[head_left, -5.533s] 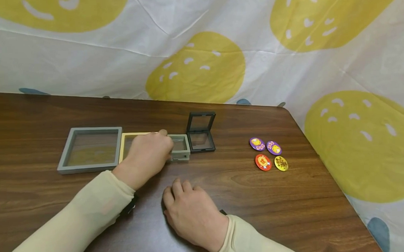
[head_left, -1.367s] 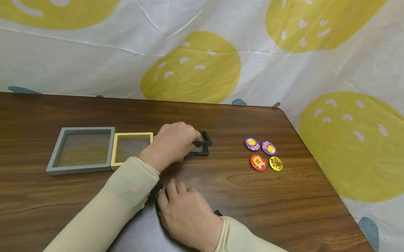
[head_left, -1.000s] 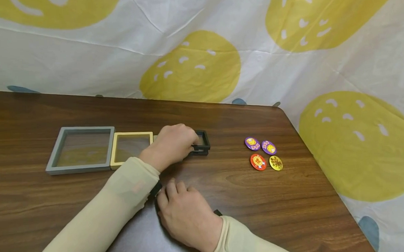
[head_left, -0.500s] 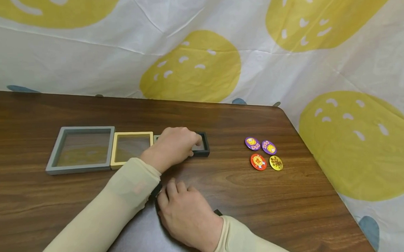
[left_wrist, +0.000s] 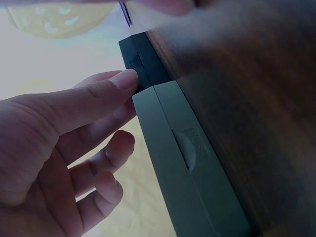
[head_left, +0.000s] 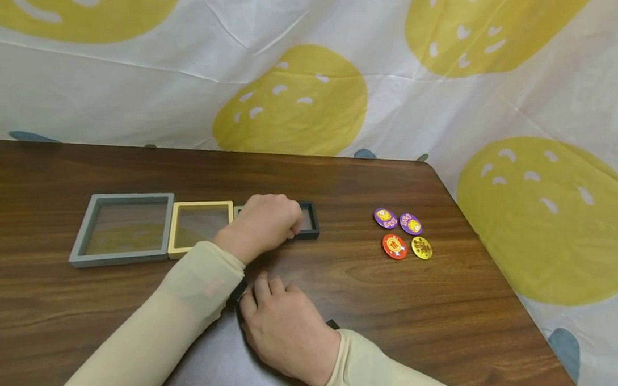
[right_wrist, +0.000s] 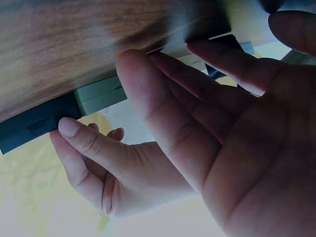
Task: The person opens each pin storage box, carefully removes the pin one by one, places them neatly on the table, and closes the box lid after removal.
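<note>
In the head view, my left hand (head_left: 264, 223) reaches over the right part of a row of frame-shaped display cases. Its thumb and index finger pinch the left end of the small black display case (head_left: 314, 220), whose lid lies flat. The left wrist view shows the thumb tip at the front edge of the black case (left_wrist: 140, 52), the other fingers loosely bent. Beside it lies the grey-green case (left_wrist: 185, 158), mostly hidden under the hand in the head view. My right hand (head_left: 290, 327) rests on the table nearer to me, fingers relaxed, holding nothing.
Left along the row lie a cream-yellow frame case (head_left: 203, 204) and a large grey one (head_left: 122, 258). To the right sit two purple round badges (head_left: 385, 218), a red badge (head_left: 395, 246) and a yellow badge (head_left: 421, 247). A patterned cloth (head_left: 290, 103) hangs behind the table.
The left hand has moved right from the grey-green case to the black one. The black case's raised lid has come down flat, and the fingertips have drawn back off its top. The right hand stays.
</note>
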`<state>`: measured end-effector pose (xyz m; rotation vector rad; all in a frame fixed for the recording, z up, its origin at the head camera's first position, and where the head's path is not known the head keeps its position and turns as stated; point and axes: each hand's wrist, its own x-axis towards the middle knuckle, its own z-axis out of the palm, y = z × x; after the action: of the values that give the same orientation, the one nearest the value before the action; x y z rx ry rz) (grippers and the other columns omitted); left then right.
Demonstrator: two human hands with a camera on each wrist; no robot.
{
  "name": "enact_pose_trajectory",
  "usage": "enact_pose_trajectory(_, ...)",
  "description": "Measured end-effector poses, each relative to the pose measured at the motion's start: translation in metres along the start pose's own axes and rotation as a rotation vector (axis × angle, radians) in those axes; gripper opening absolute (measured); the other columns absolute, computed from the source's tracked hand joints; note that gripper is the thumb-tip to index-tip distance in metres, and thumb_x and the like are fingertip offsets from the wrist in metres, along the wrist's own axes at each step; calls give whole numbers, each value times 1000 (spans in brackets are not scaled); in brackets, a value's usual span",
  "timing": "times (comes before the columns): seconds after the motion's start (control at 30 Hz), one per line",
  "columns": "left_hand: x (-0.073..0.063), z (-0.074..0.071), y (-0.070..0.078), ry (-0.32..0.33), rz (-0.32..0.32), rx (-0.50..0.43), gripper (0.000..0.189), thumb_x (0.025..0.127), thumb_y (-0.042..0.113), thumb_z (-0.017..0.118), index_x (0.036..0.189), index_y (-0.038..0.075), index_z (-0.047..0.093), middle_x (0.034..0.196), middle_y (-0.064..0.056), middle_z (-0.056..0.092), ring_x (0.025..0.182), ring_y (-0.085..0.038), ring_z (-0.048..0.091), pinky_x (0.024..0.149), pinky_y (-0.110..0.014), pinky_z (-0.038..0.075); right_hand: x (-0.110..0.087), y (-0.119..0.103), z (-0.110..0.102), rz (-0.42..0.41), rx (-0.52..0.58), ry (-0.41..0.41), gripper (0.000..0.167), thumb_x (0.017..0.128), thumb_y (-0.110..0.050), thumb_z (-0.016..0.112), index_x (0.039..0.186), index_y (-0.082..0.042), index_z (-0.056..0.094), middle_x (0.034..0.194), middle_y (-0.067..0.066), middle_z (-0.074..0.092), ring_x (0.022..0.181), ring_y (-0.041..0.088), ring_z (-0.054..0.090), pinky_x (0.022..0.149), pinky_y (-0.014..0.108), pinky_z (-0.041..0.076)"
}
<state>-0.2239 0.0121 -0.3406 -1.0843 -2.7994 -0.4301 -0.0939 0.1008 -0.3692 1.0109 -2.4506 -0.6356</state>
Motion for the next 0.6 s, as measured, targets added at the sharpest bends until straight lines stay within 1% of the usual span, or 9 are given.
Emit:
enact_pose_trajectory(0.23,0,0,-1,-7,-5,-14,48,79,-8,54,55,21,23,61,5,18,58,-11,21,51,-26,18,0,0,0,4,1,2,22,90,-30,44,94,-17,61,84,-1,57,66,12,48,45,23,34)
enact_pose_trajectory(0.33,0,-2,1,-37,-26,-13,48,80,-8,52,56,20,21,61,5,16,58,-12,19,52,-27,16,1,0,-1,-1,-9,-2,22,90,-30,44,94,-17,61,85,-1,57,67,12,48,44,23,34)
enact_pose_trajectory(0.4,0,-5,4,-62,-43,3,49,83,-7,52,56,20,20,61,4,15,58,-12,20,52,-27,17,2,0,-1,-5,-16,-3,22,90,-30,44,93,-18,62,85,-1,57,67,12,48,45,23,34)
enact_pose_trajectory(0.47,-1,-7,7,-89,-56,32,49,86,-3,54,55,19,23,61,4,19,60,-13,26,52,-27,19,2,1,-1,-9,-21,-5,22,90,-31,44,93,-18,62,85,0,57,67,12,47,44,23,33)
enact_pose_trajectory(0.53,-2,-9,9,-109,-55,60,49,88,2,58,54,19,27,61,4,27,64,-15,33,53,-28,23,2,1,-1,-13,-21,-2,21,90,-31,45,91,-19,62,85,0,57,66,13,47,44,23,32)
enact_pose_trajectory(0.6,-3,-10,10,-135,-47,73,48,88,9,63,53,19,31,65,3,37,70,-17,39,54,-28,27,2,1,-1,-14,-20,-2,21,90,-31,45,90,-19,62,85,0,57,66,13,47,44,23,32)
